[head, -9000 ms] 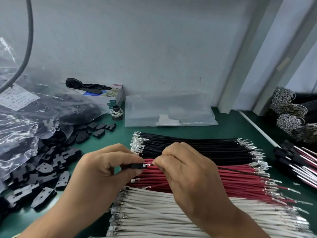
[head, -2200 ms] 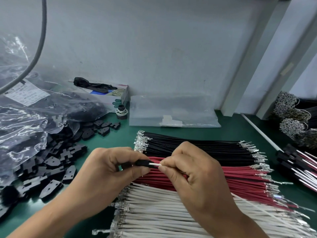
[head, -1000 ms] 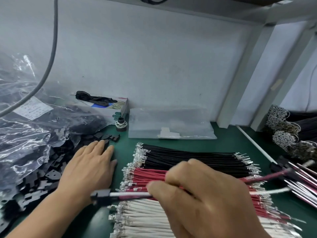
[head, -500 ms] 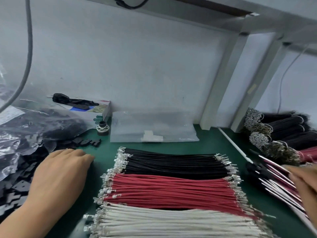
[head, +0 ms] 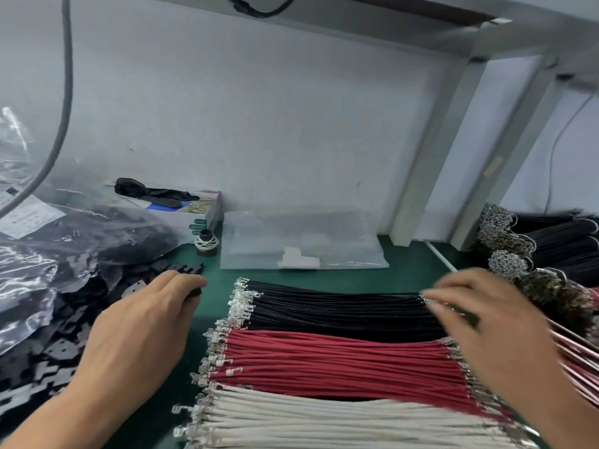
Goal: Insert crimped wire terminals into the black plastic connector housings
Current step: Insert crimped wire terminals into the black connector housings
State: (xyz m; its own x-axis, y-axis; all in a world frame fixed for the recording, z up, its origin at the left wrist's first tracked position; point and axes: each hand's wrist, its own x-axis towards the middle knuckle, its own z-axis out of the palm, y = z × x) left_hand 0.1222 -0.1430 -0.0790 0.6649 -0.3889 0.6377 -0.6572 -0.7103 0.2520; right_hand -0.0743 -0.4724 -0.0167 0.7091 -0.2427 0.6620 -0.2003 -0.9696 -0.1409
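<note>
head view: the left hand [head: 142, 332] reaches over the loose black housings [head: 58, 351] at the left of the tabletop [head: 214, 303], its fingertips pinching what looks like one small black piece. the right hand [head: 486, 322] is blurred over the right ends of the black wires [head: 340, 306]; i cannot tell whether it grips anything (something dark shows beside the fingers). black, red wires [head: 337, 361] and white wires [head: 324, 422] lie in rows between the hands, long axis left to right, crimped terminals [head: 240, 299] toward the left hand. finished bundles [head: 531, 254] crowd the right edge, a clear bag [head: 301, 241] sits behind.
</note>
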